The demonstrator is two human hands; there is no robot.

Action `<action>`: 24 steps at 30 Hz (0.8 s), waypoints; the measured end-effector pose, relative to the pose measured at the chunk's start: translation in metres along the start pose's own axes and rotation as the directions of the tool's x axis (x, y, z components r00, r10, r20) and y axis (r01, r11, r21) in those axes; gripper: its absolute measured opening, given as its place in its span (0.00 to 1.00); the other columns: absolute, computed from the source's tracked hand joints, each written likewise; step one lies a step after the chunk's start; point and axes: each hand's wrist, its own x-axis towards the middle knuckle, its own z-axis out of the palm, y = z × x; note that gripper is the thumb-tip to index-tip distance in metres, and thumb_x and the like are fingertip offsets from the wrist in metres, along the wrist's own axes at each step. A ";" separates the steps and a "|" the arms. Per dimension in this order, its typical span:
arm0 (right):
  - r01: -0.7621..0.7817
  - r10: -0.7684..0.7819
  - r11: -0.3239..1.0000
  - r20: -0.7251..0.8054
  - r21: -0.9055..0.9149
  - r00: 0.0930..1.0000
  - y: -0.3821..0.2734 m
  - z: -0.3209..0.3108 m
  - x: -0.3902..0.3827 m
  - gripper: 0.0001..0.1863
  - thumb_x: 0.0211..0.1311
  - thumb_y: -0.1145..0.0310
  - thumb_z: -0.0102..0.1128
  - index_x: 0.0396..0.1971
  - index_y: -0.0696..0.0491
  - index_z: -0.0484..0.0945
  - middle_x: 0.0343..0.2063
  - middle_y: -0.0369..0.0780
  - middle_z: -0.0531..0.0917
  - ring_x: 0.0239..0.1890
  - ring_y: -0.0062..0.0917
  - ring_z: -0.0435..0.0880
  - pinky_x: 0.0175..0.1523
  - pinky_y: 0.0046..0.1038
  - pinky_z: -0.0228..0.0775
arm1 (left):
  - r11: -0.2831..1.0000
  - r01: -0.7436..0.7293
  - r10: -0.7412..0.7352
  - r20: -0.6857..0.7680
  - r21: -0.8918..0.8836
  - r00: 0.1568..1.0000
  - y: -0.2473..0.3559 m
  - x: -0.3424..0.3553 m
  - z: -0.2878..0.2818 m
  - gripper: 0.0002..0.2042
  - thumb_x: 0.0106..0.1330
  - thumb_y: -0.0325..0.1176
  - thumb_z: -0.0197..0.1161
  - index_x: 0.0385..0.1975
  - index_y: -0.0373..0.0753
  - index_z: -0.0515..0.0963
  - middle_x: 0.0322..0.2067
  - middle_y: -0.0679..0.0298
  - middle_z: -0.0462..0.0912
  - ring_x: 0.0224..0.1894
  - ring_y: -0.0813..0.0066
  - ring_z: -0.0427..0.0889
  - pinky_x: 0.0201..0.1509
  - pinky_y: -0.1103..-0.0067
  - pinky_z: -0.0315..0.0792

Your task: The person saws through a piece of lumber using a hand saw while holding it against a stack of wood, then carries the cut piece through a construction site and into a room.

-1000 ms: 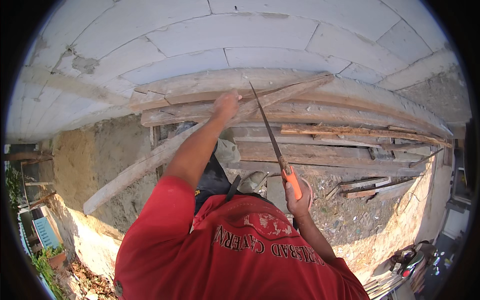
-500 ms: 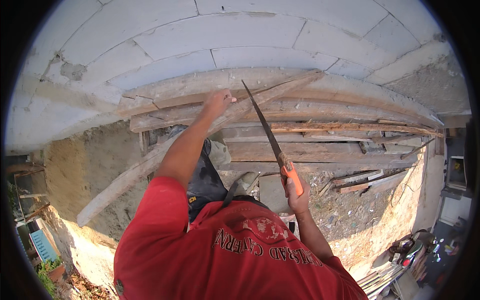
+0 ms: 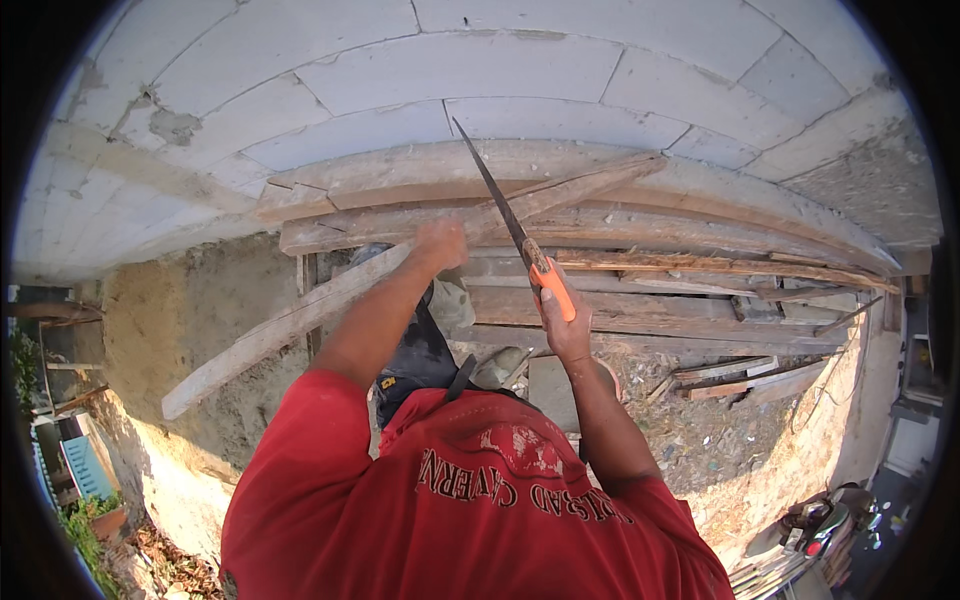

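My right hand (image 3: 563, 330) grips the orange handle (image 3: 555, 289) of a hand saw (image 3: 500, 200), whose long dark blade points up and left across the planks. My left hand (image 3: 440, 242), blurred, is at a long pale plank (image 3: 291, 336) lying diagonally from lower left to upper right over a stack of weathered boards (image 3: 636, 224). I cannot make out the left fingers or whether they touch the plank.
A white block wall (image 3: 520, 62) rises beyond the boards. Loose wood offcuts (image 3: 732, 385) lie on the rubble-strewn ground at right. A scooter (image 3: 822, 525) is at lower right, a teal slatted panel (image 3: 88, 466) at lower left.
My right hand has raised the saw upward and leftward, so the blade tip sits higher. My left hand has dropped a little along the plank.
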 end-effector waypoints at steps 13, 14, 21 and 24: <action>-0.074 0.080 0.979 0.025 -0.188 0.996 -0.028 0.019 0.036 0.26 0.70 0.62 0.63 0.65 0.54 0.76 0.40 0.53 0.88 0.39 0.34 0.89 0.46 0.33 0.78 | 0.998 0.063 -0.062 -0.148 0.006 0.987 -0.007 -0.007 0.010 0.28 0.56 0.32 0.64 0.59 0.34 0.70 0.51 0.42 0.84 0.55 0.44 0.84 0.58 0.58 0.78; -0.045 0.049 0.975 0.014 -0.217 0.999 -0.017 0.028 0.056 0.25 0.70 0.63 0.63 0.65 0.54 0.76 0.41 0.53 0.88 0.41 0.36 0.90 0.48 0.34 0.78 | 0.997 0.072 -0.069 -0.105 0.026 0.992 0.001 -0.003 0.002 0.27 0.59 0.32 0.62 0.61 0.34 0.70 0.53 0.43 0.82 0.57 0.46 0.82 0.60 0.59 0.77; 0.105 -0.097 0.985 0.062 -0.140 0.993 -0.010 -0.020 -0.032 0.25 0.69 0.66 0.64 0.64 0.57 0.77 0.44 0.53 0.88 0.50 0.38 0.90 0.50 0.36 0.78 | 0.990 0.130 -0.126 -0.060 0.057 0.990 -0.027 -0.005 0.001 0.26 0.64 0.32 0.58 0.64 0.34 0.68 0.58 0.45 0.80 0.61 0.47 0.80 0.63 0.60 0.76; -0.085 0.096 0.982 0.057 -0.170 0.994 -0.028 0.013 0.013 0.25 0.69 0.65 0.64 0.64 0.57 0.77 0.43 0.53 0.88 0.48 0.38 0.90 0.50 0.35 0.78 | 0.991 0.126 -0.123 -0.051 0.051 0.991 -0.023 -0.016 0.007 0.26 0.64 0.31 0.58 0.64 0.34 0.68 0.58 0.45 0.80 0.61 0.48 0.81 0.63 0.60 0.75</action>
